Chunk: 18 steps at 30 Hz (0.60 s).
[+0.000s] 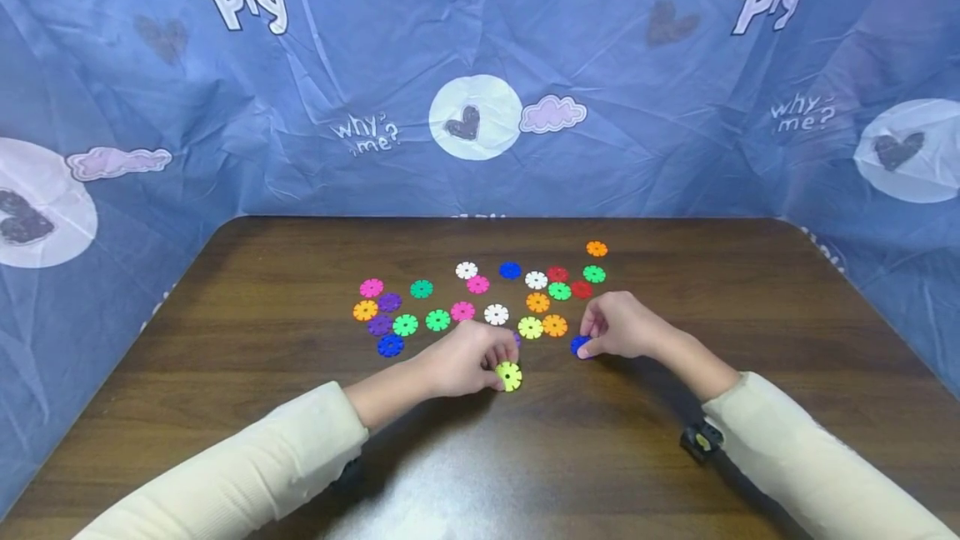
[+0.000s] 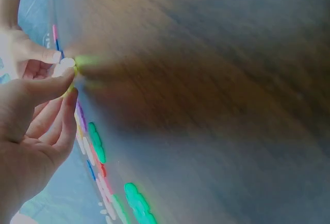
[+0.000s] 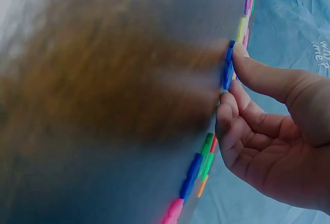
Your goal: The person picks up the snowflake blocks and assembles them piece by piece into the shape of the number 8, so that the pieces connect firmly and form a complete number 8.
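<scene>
Right hand (image 1: pixel 624 325) partly covers the blue disc (image 3: pixel 228 72) it pinches

Left arm (image 1: pixel 300 444): stretched forward, angled inward.
Right arm (image 1: pixel 787 444): extended likewise.
Left grip (image 1: pixel 462 359): held in a thumb-and-finger pinch.
Right grip (image 1: pixel 626 326): pinched likewise, fingers curled.

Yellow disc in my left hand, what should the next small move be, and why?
I'd probably bring the blue disc in your right hand toward the yellow disc. Each is pinched by a different hand, your left hand has the yellow one's notched rim exposed, and the two discs are apart, so closing that gap seems sensible.
</scene>
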Each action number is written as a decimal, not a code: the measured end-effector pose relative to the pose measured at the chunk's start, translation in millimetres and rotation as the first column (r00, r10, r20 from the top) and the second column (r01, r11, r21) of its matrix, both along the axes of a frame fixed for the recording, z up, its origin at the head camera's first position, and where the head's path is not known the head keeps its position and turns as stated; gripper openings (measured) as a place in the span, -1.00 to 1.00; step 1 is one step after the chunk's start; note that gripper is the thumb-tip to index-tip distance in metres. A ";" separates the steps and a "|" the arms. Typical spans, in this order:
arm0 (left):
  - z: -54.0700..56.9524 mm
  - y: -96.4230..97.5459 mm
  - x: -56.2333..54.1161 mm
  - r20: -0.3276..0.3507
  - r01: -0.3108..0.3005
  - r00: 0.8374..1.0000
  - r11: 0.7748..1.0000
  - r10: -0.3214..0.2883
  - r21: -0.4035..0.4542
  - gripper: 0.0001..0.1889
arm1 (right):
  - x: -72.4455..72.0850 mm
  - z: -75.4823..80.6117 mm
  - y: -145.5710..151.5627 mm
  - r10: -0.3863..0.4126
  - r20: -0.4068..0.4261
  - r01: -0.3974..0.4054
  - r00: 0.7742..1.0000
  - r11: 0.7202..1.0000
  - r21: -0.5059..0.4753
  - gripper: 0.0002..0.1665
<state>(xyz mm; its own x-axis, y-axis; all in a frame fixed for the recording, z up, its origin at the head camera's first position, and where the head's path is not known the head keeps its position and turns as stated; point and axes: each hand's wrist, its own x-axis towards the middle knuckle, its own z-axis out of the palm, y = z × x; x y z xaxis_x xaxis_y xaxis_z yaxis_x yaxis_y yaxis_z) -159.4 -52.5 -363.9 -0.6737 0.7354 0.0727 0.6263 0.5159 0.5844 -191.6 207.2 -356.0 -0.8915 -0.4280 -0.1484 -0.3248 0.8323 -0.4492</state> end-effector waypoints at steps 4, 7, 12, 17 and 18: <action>-2.8 -1.9 -2.6 0.066 -0.051 0.997 0.998 0.049 0.038 -0.81 | 1.2 -0.9 -3.2 -0.015 0.029 0.016 0.999 0.999 -0.032 -0.70; -4.2 -4.4 -4.0 0.111 -0.082 0.991 0.995 0.075 0.055 -0.85 | 2.6 -1.7 -7.9 -0.039 0.078 0.044 0.996 0.996 -0.074 -0.69; -3.4 -9.4 -6.1 0.105 -0.101 0.990 0.993 0.093 0.068 -0.89 | 4.8 -2.1 -17.7 -0.062 0.169 0.085 0.984 0.987 -0.133 -0.74; 1.3 -14.2 -7.3 0.112 -0.165 0.982 0.981 0.153 0.106 -0.91 | 6.2 0.1 -28.0 -0.013 0.211 0.063 0.977 0.971 -0.231 -0.83; 2.5 -15.3 -7.2 0.113 -0.179 0.980 0.977 0.165 0.118 -0.92 | 6.0 1.0 -30.4 -0.004 0.223 0.062 0.975 0.965 -0.254 -0.84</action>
